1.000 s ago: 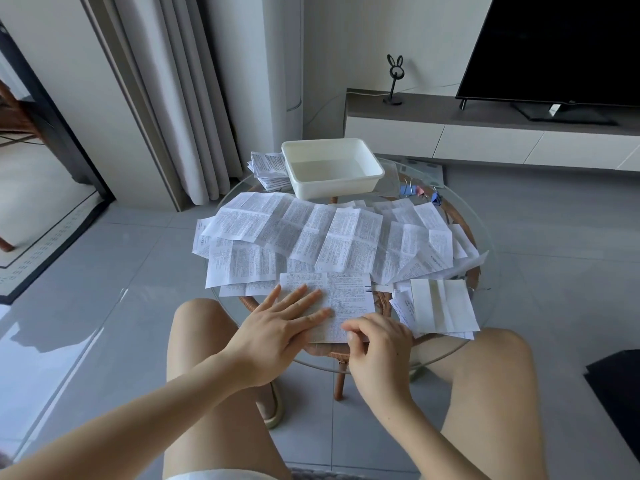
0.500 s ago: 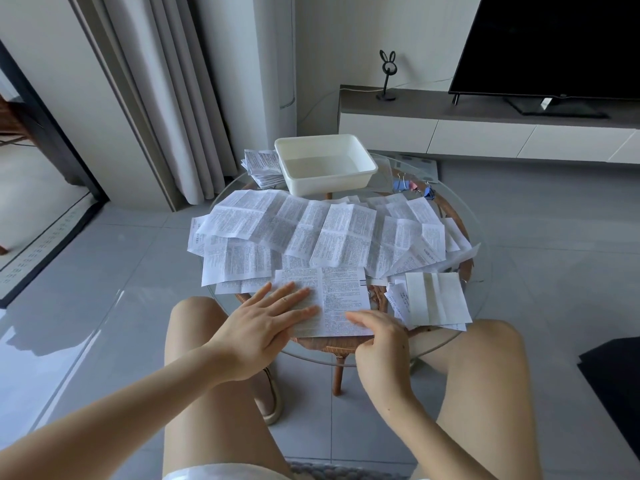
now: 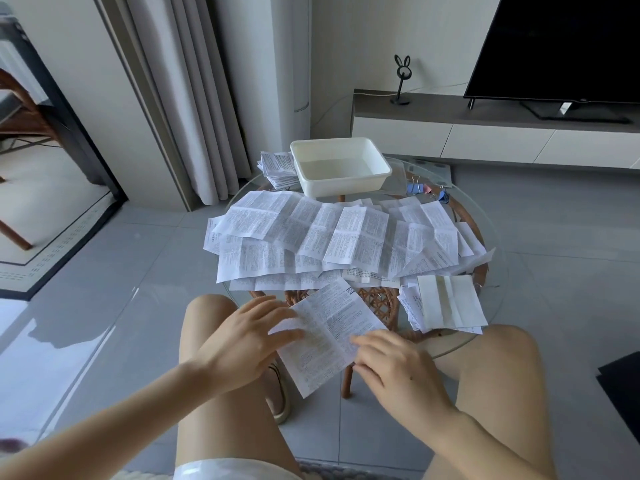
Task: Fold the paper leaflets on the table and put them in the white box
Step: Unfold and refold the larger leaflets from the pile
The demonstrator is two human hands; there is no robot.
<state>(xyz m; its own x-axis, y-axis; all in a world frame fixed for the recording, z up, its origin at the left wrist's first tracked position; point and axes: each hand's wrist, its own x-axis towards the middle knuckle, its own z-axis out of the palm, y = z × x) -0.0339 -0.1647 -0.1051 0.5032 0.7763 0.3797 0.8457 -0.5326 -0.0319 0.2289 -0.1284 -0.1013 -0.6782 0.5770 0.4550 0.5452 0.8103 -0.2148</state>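
A printed paper leaflet (image 3: 329, 327) lies tilted over the near edge of the round glass table (image 3: 491, 237), partly hanging off it. My left hand (image 3: 249, 337) holds its left edge, fingers on top of the sheet. My right hand (image 3: 394, 362) grips its lower right edge with curled fingers. Several unfolded leaflets (image 3: 339, 237) cover the middle of the table. The white box (image 3: 339, 168) stands behind them and looks empty.
A stack of folded leaflets (image 3: 277, 168) lies left of the box. Binder clips (image 3: 426, 192) sit at the back right. A pale folded sheet (image 3: 446, 303) tops a small pile at the near right. My bare knees are under the table edge. A TV stand is behind.
The leaflet lay flat and square under my hands; now it is turned at an angle and pulled toward me past the table edge, with both hands holding it.
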